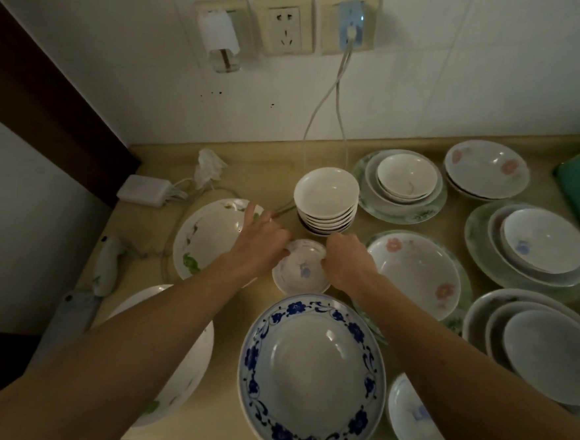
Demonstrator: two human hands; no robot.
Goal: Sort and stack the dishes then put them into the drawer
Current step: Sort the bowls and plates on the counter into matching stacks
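Left hand (263,243): fingers curled round the left rim of a small white bowl with a blue flower inside (302,272), so the grip is on it.
Right hand (347,261): curled on the right rim of the same bowl.
Small bowl: middle of the beige worktop (250,176), tilted, just in front of a stack of plain white bowls (326,201).
Front edge: big white plate with a blue floral rim (312,372).
Left side: white plate with green leaf print (208,238), partly under the left hand.
Right side: pink-flower bowl (415,266) plus more nested dishes.
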